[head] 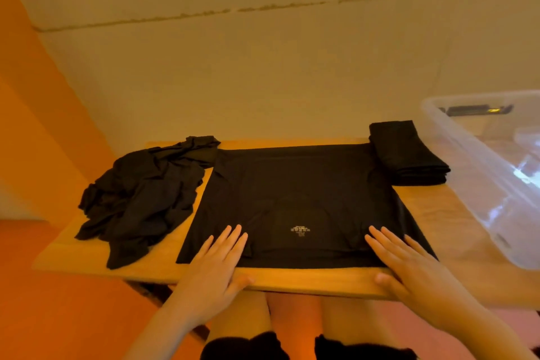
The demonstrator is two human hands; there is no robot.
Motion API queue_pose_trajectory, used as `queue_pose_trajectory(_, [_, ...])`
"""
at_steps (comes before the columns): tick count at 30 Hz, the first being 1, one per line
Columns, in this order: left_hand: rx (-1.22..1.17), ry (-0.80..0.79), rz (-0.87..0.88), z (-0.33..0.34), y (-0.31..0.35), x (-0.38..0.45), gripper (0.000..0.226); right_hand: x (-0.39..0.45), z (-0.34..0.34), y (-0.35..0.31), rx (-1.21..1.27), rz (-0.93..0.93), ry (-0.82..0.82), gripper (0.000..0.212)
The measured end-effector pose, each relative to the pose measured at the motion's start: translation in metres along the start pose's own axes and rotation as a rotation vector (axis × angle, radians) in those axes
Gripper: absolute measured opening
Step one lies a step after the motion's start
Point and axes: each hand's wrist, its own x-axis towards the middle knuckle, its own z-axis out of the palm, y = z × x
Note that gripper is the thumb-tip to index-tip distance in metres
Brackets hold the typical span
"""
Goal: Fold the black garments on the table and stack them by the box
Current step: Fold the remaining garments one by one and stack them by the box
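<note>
Black shirt point(298, 193) lies flat, smooth, rectangular.

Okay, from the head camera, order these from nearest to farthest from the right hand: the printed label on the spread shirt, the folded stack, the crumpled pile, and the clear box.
From the right hand:
1. Printed label, just to its left on the spread shirt.
2. Folded stack, beyond the hand at the table's far right.
3. Crumpled pile, across the table on the left.
The clear box runs along the right side; its near corner seems about as close as the label, so I won't rank it.
</note>
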Motion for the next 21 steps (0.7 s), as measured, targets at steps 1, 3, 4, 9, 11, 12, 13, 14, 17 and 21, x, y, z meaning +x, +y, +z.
queue_pose_trajectory(1, [0.026, 0.025, 0.019, 0.0, -0.001, -0.002, 0.11, -0.003, 0.002, -0.001, -0.026, 0.016, 0.007, 0.099])
queue_pose_trajectory(3, [0.164, 0.093, 0.052, 0.005, -0.002, -0.007, 0.095, -0.01, 0.001, -0.002, -0.125, 0.058, -0.049, 0.089])
queue_pose_trajectory(4, [0.211, 0.127, 0.058, 0.009, -0.004, -0.008, 0.083, -0.011, 0.004, -0.002, -0.116, 0.088, -0.073, 0.081])
queue_pose_trajectory(9, [0.253, 0.326, 0.159, 0.027, -0.01, -0.018, 0.064, -0.023, 0.021, -0.003, -0.055, 0.014, -0.001, 0.063])
queue_pose_trajectory(11, [0.24, 0.388, 0.175, 0.029, -0.012, -0.022, 0.06, -0.03, 0.028, -0.003, -0.029, -0.009, 0.071, 0.061])
queue_pose_trajectory(12, [0.238, 0.452, 0.211, 0.032, -0.014, -0.025, 0.05, -0.032, 0.03, -0.005, -0.037, -0.006, 0.101, 0.061])
queue_pose_trajectory(13, [0.233, 0.509, 0.241, 0.033, -0.016, -0.027, 0.043, -0.035, 0.031, -0.006, -0.037, -0.002, 0.186, 0.055])
queue_pose_trajectory(14, [0.21, 0.539, 0.265, 0.032, -0.018, -0.029, 0.043, -0.041, 0.027, -0.007, -0.049, 0.005, 0.237, 0.039])
queue_pose_trajectory(17, [0.073, 0.508, 0.293, 0.025, -0.027, -0.033, 0.049, -0.038, 0.027, 0.006, -0.056, -0.018, 0.296, 0.057])
queue_pose_trajectory(21, [-0.208, 0.326, 0.179, 0.007, -0.039, -0.037, 0.054, -0.038, 0.022, 0.023, 0.185, -0.131, 0.342, 0.085])
